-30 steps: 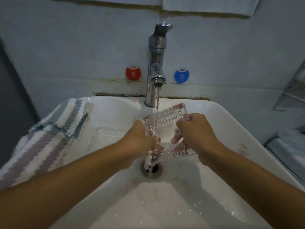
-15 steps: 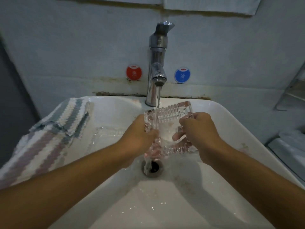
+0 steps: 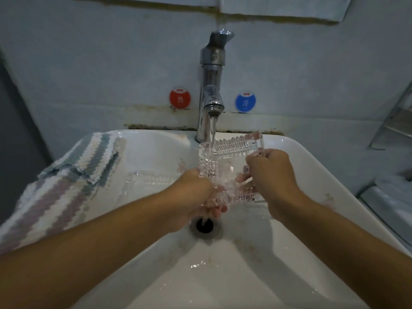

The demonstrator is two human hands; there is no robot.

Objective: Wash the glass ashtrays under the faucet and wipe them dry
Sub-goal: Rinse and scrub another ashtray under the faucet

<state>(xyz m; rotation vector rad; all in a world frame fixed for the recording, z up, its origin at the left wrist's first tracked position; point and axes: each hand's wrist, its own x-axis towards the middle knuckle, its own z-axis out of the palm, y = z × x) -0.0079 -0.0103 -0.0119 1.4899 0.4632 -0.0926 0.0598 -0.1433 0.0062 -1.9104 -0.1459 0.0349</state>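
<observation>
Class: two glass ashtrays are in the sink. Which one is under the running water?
The ashtray held in both hands, tilted under the stream; the other ashtray lies left, untouched.

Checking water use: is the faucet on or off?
On. A stream runs from the faucet spout onto the glass ashtray held by the left hand and right hand.

You are looking at a clear glass ashtray [image 3: 231,150] with ribbed, glittering walls, wet all over. The faucet [image 3: 211,85] is polished chrome metal, mirror-bright. The sink [image 3: 312,166] is glossy white ceramic, smooth and wet. The striped cloth [image 3: 66,181] on its rim looks soft, knobbly, matt.
</observation>
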